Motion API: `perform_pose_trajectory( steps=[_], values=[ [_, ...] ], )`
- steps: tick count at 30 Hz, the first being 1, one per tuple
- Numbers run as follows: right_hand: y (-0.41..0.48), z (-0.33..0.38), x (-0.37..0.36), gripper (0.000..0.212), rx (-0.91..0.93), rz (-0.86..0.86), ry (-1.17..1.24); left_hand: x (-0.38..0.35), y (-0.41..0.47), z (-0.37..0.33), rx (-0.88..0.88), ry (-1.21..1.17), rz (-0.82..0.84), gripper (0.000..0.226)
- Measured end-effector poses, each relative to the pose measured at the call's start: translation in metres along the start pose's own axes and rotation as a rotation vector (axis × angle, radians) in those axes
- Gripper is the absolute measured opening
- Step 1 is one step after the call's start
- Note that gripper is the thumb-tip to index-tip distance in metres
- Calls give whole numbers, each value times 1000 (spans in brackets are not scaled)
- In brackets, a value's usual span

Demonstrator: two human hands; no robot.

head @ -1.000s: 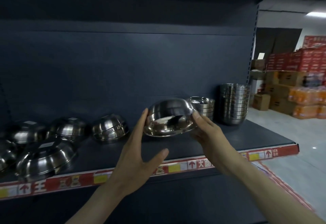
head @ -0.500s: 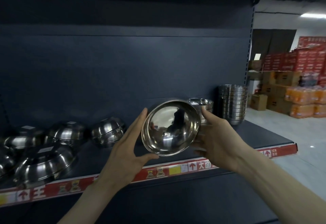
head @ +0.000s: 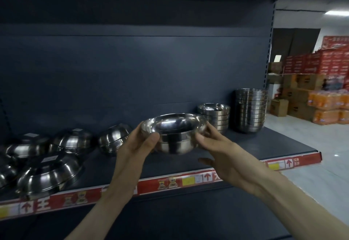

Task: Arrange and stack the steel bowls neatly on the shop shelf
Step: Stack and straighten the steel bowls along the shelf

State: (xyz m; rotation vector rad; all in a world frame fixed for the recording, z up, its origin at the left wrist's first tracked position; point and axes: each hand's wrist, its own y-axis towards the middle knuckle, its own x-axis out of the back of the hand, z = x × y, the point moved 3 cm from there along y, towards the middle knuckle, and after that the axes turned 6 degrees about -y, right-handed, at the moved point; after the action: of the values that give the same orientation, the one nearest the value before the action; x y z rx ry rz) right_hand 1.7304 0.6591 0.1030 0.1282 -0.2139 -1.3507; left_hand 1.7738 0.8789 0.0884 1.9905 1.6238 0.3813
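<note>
I hold a steel bowl (head: 174,134) upright, mouth up, above the middle of the dark shelf (head: 273,145). My left hand (head: 136,145) grips its left side with the thumb on the wall, and my right hand (head: 219,145) grips its right side. Behind the bowl to the right stands a short stack of upright bowls (head: 215,116), and further right a tall stack of bowls (head: 250,112). Several bowls lie upside down at the left, among them a small one (head: 113,138) and a large one (head: 48,177) near the front edge.
The shelf's front edge carries a red price strip (head: 170,182). A dark back panel (head: 132,79) rises behind the bowls. To the right an aisle floor (head: 324,164) leads to stacked cartons and orange packs (head: 321,103).
The bowl has turned from upside down, through facing me, to mouth up. Both hands shifted with it and stayed on its sides.
</note>
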Motion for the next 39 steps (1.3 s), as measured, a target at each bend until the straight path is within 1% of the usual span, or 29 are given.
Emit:
perform_pose_trajectory(
  steps=[4,7,8,11,14,18,20,24,26,29,32,35,37,39],
  values=[
    [4,-12,2,79,-1,-62,-65,-1,-2,5,59,-43,-7,54],
    [12,-24,5,81,13,-143,-86,-1,-2,14,97,-40,27,41],
    [15,-30,6,83,19,-167,-84,0,-1,19,121,-37,35,40],
    [25,-48,11,96,26,-233,-19,2,3,35,176,-1,45,47],
    [36,-66,16,99,36,-280,29,5,10,53,184,16,-10,55],
    [52,-85,21,98,40,-296,17,6,16,71,161,60,-47,62],
    [60,-91,24,95,53,-295,-14,7,21,79,162,49,-46,61],
    [85,-93,30,92,136,-336,-56,6,47,89,136,24,-14,56],
    [101,-90,34,92,188,-366,-58,6,66,92,96,8,-7,59],
    [127,-85,40,83,270,-372,-85,7,95,97,41,-6,-3,70],
    [151,-86,44,72,316,-373,-171,12,120,108,15,18,-5,81],
    [171,-89,45,64,326,-360,-233,19,138,123,-8,49,-36,81],
    [181,-93,48,66,318,-366,-242,24,145,134,-24,78,-45,78],
    [190,-102,53,72,297,-382,-277,28,150,147,-23,119,-44,77]
  ],
)
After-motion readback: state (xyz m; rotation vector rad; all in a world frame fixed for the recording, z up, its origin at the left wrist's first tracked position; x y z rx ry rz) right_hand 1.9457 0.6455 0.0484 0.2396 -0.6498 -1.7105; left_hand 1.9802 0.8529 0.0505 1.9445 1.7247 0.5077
